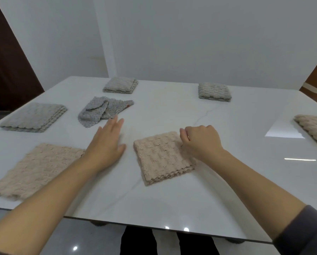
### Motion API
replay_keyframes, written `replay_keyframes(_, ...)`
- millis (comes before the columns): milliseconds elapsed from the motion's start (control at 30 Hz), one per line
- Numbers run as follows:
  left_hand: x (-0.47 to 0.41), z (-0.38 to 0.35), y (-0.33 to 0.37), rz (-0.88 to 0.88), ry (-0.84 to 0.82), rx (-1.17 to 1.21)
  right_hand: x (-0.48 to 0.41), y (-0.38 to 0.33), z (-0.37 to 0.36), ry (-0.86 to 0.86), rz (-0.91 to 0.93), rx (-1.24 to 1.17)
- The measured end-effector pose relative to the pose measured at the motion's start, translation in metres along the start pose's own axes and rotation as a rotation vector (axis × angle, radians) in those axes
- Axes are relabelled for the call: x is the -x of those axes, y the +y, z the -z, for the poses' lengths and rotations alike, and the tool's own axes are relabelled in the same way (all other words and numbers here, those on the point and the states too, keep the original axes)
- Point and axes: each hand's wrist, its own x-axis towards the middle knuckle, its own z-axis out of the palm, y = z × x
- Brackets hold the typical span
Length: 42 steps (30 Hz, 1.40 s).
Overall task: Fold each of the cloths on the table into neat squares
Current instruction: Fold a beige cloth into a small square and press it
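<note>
Right hand [200,142] sits curled on the folded beige cloth [159,159], middle of the frame; I cannot tell if it pinches. My left hand [106,144] is flat, fingers straight, just left of it.

Left grip [106,144] flat, fingers straight; right grip [200,142] knuckles up, fingers curled.

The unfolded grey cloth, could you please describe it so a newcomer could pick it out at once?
On the white table, look at the left half, just beyond the left hand. The grey cloth lies between a flat grey stack and a small grey square. It alone is crumpled and twisted; all others lie flat or folded.
</note>
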Motion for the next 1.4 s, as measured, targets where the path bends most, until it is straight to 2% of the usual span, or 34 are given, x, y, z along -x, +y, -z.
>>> replay_keyframes(100, 0.006, 0.002, 0.025, 0.060, 0.044, 0.132, 0.002, -0.001, -0.008, 0.071, -0.012, -0.068)
replay_keyframes(133, 0.011, 0.000, 0.038, 0.047, 0.033, 0.159, 0.003, -0.002, -0.011, 0.045, 0.016, -0.127)
replay_keyframes(267, 0.028, -0.022, 0.094, 0.040, -0.097, 0.120, 0.009, -0.008, -0.025, -0.300, 0.230, -0.238)
replay_keyframes(333, 0.029, -0.034, 0.105, 0.069, -0.129, 0.065, 0.011, -0.007, -0.033, -0.398, 0.243, -0.251)
replay_keyframes(833, 0.024, -0.040, 0.100, 0.041, -0.191, -0.063, 0.014, -0.010, -0.034, -0.392, 0.222, -0.147)
replay_keyframes(967, 0.020, -0.028, 0.100, 0.053, -0.265, -0.081, 0.010, -0.008, -0.032, -0.412, 0.224, -0.173)
replay_keyframes(1133, -0.012, 0.005, 0.098, 0.162, -0.167, -0.068, -0.001, -0.006, -0.016, -0.455, 0.157, -0.369)
replay_keyframes(1200, -0.026, 0.016, 0.094, 0.195, -0.287, -0.047, 0.000, -0.004, -0.010, -0.462, 0.130, -0.437)
replay_keyframes(1300, -0.030, 0.027, 0.092, 0.238, -0.557, 0.083, 0.005, -0.001, -0.002, -0.459, 0.110, -0.415)
replay_keyframes(1400, -0.016, 0.036, 0.093, 0.231, -0.586, 0.037, 0.019, -0.012, 0.005, -0.400, 0.064, -0.344)
